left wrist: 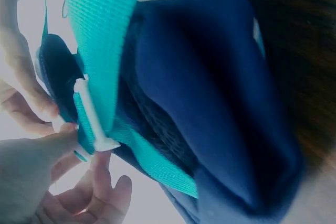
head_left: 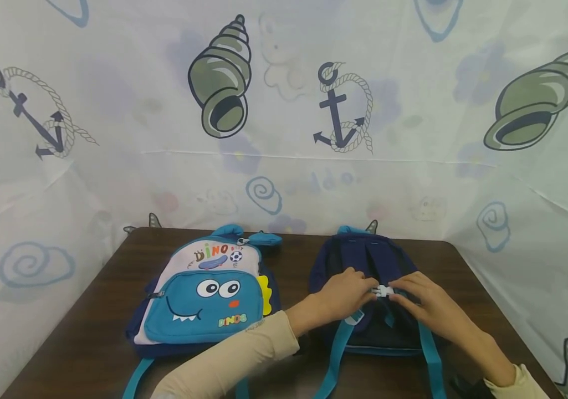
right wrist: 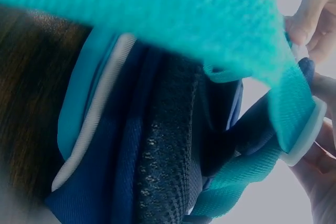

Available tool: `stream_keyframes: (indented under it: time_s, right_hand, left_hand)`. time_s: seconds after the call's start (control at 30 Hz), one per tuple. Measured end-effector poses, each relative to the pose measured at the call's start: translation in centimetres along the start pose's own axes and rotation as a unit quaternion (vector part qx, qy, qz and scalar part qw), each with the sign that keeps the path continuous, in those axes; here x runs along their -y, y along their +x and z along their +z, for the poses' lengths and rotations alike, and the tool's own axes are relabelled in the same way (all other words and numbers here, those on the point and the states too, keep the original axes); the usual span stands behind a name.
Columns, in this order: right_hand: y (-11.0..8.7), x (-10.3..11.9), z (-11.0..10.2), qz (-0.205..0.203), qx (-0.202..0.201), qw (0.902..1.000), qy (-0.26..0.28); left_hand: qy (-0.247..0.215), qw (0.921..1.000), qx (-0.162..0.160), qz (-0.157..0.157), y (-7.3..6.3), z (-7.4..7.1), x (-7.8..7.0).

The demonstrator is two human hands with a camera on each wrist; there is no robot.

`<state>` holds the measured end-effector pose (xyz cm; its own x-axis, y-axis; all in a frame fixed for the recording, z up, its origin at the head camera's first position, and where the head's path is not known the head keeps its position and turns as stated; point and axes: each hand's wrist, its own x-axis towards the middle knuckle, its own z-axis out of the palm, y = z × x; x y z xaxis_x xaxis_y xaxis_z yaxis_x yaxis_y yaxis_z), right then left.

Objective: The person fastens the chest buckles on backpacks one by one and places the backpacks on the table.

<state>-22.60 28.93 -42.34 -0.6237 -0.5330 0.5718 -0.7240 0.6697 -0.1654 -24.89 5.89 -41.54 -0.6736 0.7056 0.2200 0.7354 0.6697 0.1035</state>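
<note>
A navy backpack (head_left: 323,260) lies on the table with its back panel and straps upward. At its middle is a small white buckle (head_left: 382,290) joining the two shoulder straps. My left hand (head_left: 346,293) pinches the buckle's left side between thumb and fingers; my right hand (head_left: 428,302) pinches its right side. The two halves look in line and touching, though I cannot tell if they are locked. Close up in the left wrist view, a white strap adjuster (left wrist: 93,116) sits on the teal strap (left wrist: 102,35) beside the fingers.
Left of it lies a second backpack (head_left: 204,305), with a blue dinosaur face and its front upward. Teal straps (head_left: 136,379) trail over the dark wooden table (head_left: 74,343) toward the near edge. A patterned white cloth (head_left: 284,183) hangs behind and at both sides.
</note>
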Motion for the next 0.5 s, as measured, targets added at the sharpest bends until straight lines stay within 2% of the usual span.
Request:
stream_keyframes:
  time_s: [0.27,0.5]
  right_hand:
    - [0.3,0.1,0.5,-0.042,-0.007,0.999,0.01]
    - [-0.6,0.1,1.1,-0.033,-0.012,0.9993,0.012]
  left_hand:
    - [-0.003,1.0,-0.007,0.001,0.2,0.0,-0.4]
    - [-0.005,0.9997,-0.02,0.015,0.0,0.5,-0.5]
